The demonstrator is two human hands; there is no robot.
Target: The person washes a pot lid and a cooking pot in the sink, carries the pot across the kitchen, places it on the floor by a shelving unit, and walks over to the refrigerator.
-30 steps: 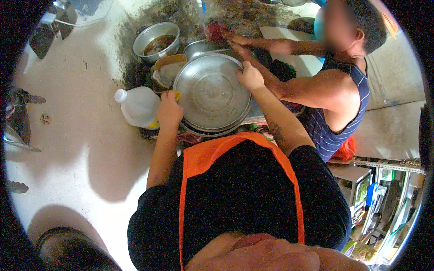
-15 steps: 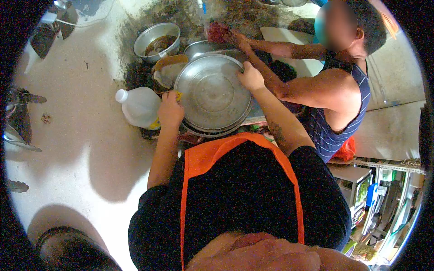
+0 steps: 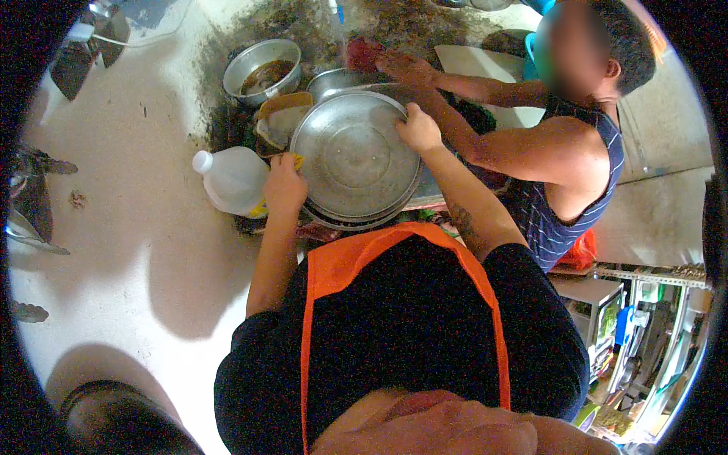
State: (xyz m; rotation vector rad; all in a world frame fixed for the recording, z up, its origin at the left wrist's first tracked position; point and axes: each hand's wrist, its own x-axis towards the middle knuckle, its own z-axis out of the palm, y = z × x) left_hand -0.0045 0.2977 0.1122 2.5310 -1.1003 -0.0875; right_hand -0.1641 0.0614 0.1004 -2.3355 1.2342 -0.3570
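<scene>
A round metal basin [image 3: 356, 155] rests tilted on a stack of similar basins in front of me. My right hand [image 3: 420, 129] grips its upper right rim. At its left side is my left hand [image 3: 286, 184], fingers closed on a small yellow thing [image 3: 299, 161] against the rim, most of it hidden by the fingers. A white plastic jug [image 3: 233, 182] with a white cap stands just left of my left hand. Behind the basin sits a tan container [image 3: 285, 121].
A metal pot [image 3: 263, 72] with brown liquid stands at the back left. Another person [image 3: 565, 159] at the right reaches toward a red bundle [image 3: 365, 55] behind the basin. Shelves [image 3: 637, 349] with goods are at the lower right.
The other person's head has shifted slightly right, and their hands have moved a little around the red bundle. My hands and the basin look almost unchanged.
</scene>
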